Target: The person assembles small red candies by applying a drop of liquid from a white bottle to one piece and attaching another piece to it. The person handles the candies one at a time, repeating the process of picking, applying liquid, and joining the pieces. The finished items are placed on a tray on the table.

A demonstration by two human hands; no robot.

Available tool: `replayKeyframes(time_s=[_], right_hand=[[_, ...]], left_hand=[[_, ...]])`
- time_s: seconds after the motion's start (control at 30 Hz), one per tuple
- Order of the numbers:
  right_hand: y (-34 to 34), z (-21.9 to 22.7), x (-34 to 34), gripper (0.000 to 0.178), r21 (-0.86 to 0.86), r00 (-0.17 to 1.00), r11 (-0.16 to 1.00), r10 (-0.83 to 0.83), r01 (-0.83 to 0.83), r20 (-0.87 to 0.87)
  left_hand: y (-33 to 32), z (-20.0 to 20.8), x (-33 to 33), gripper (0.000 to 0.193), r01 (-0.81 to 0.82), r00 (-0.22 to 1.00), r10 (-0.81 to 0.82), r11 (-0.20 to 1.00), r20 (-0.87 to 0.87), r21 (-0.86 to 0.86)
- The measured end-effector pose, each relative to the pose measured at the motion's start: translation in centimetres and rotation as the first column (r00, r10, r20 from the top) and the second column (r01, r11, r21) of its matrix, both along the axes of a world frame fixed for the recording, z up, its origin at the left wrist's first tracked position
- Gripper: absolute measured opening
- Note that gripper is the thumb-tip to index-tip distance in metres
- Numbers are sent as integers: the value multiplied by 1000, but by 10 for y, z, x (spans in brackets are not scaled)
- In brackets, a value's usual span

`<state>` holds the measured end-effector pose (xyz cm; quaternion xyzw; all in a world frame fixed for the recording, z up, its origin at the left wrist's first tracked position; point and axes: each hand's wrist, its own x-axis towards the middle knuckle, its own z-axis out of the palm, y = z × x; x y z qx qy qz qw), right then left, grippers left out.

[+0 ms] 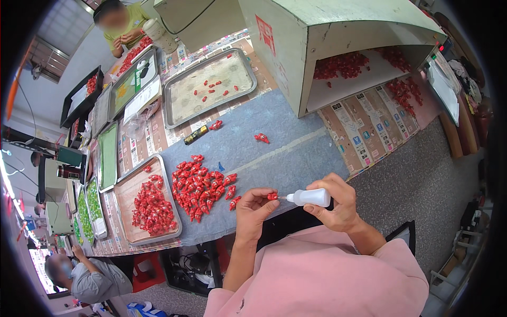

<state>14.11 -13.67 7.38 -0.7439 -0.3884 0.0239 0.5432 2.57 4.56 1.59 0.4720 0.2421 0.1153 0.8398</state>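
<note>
- Thumb and fingers of the left hand [251,210] made a narrow grip, pinching a small red piece [272,196] in front of the person's pink top [317,269].
- The right hand [340,205] had its grip wrapped around a white bottle [312,198], which lay nearly level, its thin tip aimed leftward at the pinched piece; whether tip and piece touched, I could not tell.
- Both hands were raised by the near edge of the worktop [364,129], where a blue cloth [282,166] was spread.
- A heap of glossy red pieces [198,185] sat on the cloth to the left of the left hand, with a few strays at its right edge, near that hand.
- Left of the heap stood a metal tray [129,185] holding a further mound of red pieces [153,208].
- Farther back, a dark and gold cylinder [196,135] lay slantwise with one red piece [216,125] just beside its end; a lone red piece [261,138] rested to the right of them.
- Beyond these, a larger tray [185,79] carried a thin scatter of red pieces.
- A pale box [280,58] with an open front stood at the far right, red pieces [340,66] inside it.
- Two other people were nearby: one in a yellow top [135,16] at the upper left, one in grey [100,280] at the lower left.
</note>
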Motion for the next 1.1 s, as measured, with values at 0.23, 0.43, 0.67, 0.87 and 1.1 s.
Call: replayKeyframes(time_s=[0.23,0.43,0.67,0.87,1.1], right_hand=[[1,-1,0,34,9,1000,1000,-21,21,-12],[-1,-9,2,31,45,994,997,-58,62,-95],[16,-38,11,34,51,904,988,-110,143,-413],[35,-56,34,36,-20,981,992,-126,124,-148],[46,-61,34,37,-135,980,989,-77,53,-183]], left_hand=[[1,0,-1,27,11,1000,-10,1000,-4,16],[1,0,0,27,-1,1000,1,1000,2,10],[9,-3,-5,30,-10,999,19,979,44,-203],[9,-2,-7,32,80,992,-36,922,121,-378],[2,-9,-15,33,152,973,-61,894,222,-421]])
